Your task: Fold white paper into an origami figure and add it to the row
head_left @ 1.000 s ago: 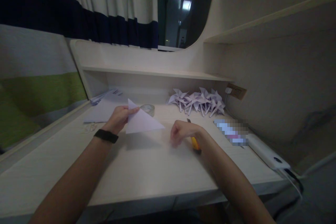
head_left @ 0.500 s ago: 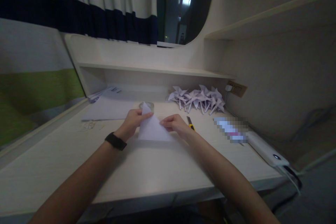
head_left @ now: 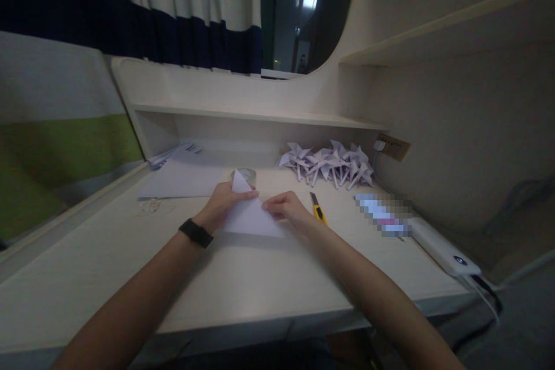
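A white sheet of paper (head_left: 251, 218), folded into a triangle, is held above the desk with its tip pointing away from me. My left hand (head_left: 225, 202) grips its left side, the thumb lying across the front and the other fingers hidden behind. At the right slanted edge, my right hand (head_left: 286, 206) pinches the paper between thumb and fingertips. Just beyond the paper's tip lies a roll of clear tape (head_left: 248, 175), partly covered. A yellow utility knife (head_left: 318, 208) rests to the right of my right hand.
Several white paper pinwheels (head_left: 327, 163) are heaped at the back right. A stack of white paper (head_left: 182, 176) lies back left, with small pale loops (head_left: 152, 207) before it. On the right are a blurred-out phone (head_left: 381, 215) and a white power strip (head_left: 444, 247).
The folded paper has tilted slightly and shifted a little left. My right fingers have moved slightly up along its edge, and both hands keep hold.
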{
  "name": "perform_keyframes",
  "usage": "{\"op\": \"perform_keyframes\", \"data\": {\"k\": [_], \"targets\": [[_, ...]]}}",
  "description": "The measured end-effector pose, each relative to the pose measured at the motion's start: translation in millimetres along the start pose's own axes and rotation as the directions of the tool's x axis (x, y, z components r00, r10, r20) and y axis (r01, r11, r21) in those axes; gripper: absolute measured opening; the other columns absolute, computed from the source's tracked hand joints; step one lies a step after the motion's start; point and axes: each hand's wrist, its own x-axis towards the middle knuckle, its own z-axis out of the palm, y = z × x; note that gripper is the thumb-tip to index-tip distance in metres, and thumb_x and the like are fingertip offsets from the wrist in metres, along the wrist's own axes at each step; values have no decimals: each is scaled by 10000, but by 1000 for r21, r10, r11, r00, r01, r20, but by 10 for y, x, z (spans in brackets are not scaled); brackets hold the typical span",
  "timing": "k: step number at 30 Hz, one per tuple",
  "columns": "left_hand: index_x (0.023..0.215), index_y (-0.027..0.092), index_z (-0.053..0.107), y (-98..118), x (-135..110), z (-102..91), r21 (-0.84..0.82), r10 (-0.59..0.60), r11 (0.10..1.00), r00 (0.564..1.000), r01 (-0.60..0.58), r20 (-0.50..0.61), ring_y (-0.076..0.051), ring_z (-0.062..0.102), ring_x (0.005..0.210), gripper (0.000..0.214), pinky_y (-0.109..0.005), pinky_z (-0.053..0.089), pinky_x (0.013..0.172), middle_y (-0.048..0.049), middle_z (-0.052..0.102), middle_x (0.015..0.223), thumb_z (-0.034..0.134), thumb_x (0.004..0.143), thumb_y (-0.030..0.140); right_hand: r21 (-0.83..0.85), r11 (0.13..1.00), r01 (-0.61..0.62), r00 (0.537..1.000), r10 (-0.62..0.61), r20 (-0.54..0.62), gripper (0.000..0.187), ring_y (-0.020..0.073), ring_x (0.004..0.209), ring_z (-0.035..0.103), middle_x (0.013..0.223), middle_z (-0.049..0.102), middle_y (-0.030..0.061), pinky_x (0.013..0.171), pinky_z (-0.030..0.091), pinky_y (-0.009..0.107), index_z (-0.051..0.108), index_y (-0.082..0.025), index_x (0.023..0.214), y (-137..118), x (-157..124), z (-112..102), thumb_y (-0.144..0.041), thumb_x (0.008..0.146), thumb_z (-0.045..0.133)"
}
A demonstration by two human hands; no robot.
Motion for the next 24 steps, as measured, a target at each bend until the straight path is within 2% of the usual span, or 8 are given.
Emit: {"op": "perform_keyframes", "data": {"k": [5,11,13,15,18,20,22,24], "targets": [[759,138,680,50,43,-141,-44,31,998,998,-33,-56,-179,583,520,305,-275,420,485,-24,655,609,841,544,282,-88,996,15,999,-12,39,251,111,513,556,564,648,25,535,443,239,731,-100,669,-31,8,-54,-334,584,769],[839,102,685,15,181,-391,-125,37,991,988,-57,-151,-176,610,565,422,-277,455,533,-55,696,710,865,508,291,-251,968,25,972,35,231,283,155,610,664,702,722,98,592,515,250,740,-84,748,-128,-19,-251,-344,638,726],[852,93,681,-6,226,-458,-170,41,983,980,-75,-194,-178,618,590,453,-277,469,554,-64,700,736,873,489,284,-327,945,26,970,55,237,267,154,605,664,706,725,107,587,518,248,742,-82,753,-164,-5,-348,-326,649,721],[850,89,676,-20,252,-491,-203,58,973,967,-110,-246,-178,624,622,471,-273,479,575,-72,705,771,878,471,283,-381,923,45,988,17,156,260,158,604,660,704,726,112,582,515,253,744,-82,758,-183,31,-426,-325,669,712],[836,89,662,-41,230,-427,-204,61,972,965,-115,-254,-176,619,625,482,-265,473,567,-77,704,777,878,462,302,-444,880,171,978,-207,-33,288,175,711,668,804,740,119,669,514,278,750,-105,830,-161,99,-459,-367,734,680],[820,99,649,-67,177,-299,-184,30,981,983,-64,-181,-172,603,583,452,-267,460,537,-70,691,730,863,501,337,-476,839,263,944,-326,-55,309,185,809,662,904,741,113,749,498,291,749,-129,897,-120,127,-424,-395,760,671],[806,120,640,-108,111,-132,-163,-15,987,997,3,-75,-171,588,549,394,-274,456,520,-54,669,678,825,575,380,-459,839,292,948,-319,21,352,179,818,647,945,734,99,745,484,285,742,-140,948,-81,127,-372,-434,769,671],[792,142,637,-156,58,24,-132,-25,991,1000,27,18,-184,595,557,350,-286,465,526,-59,665,677,778,633,420,-419,876,241,970,-208,123,409,153,708,616,861,728,85,643,461,255,740,-121,942,-72,99,-340,-480,754,680]]}}
